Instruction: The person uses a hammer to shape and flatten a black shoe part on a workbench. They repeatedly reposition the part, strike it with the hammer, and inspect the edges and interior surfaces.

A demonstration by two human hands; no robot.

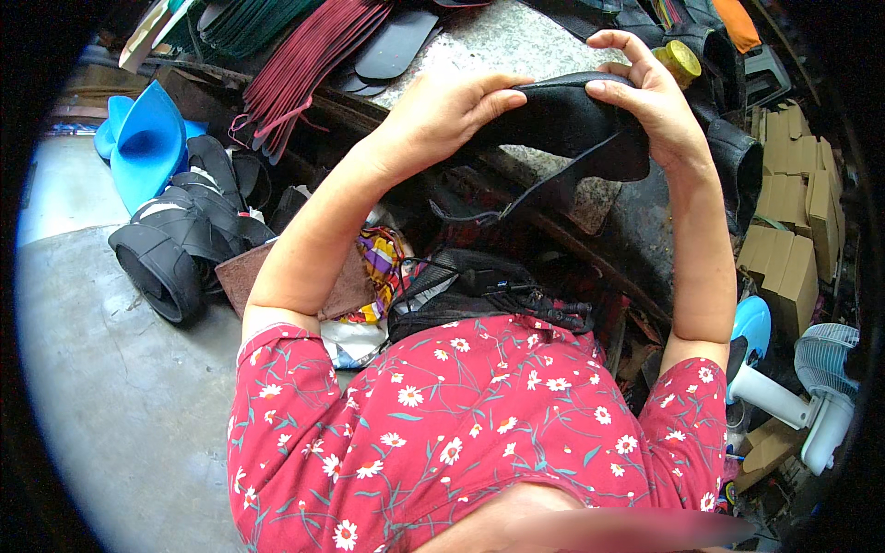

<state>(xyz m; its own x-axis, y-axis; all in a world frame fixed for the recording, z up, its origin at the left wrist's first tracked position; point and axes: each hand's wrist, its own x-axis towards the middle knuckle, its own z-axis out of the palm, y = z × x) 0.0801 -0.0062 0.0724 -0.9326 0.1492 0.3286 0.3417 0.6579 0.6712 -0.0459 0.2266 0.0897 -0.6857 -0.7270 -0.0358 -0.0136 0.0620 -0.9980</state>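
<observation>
A floppy black shoe upper point(572, 115) is stretched between my two hands above the edge of the worktable. My left hand point(452, 115) pinches its upper left edge between thumb and fingers. On the other side, my right hand point(653, 97) grips the upper edge, thumb in front and one finger raised. A narrow curved strip of the upper hangs down toward my lap. Below it, a black mesh bag or cloth point(479, 290) lies close to my body.
The speckled worktable point(479, 46) carries a stack of red-edged strips point(318, 60), dark insoles point(396, 46) and a yellow round container point(680, 63). Black footwear point(171, 258) and a blue curved object point(147, 138) are at left. Cardboard boxes point(793, 267) and a fan point(820, 387) stand right.
</observation>
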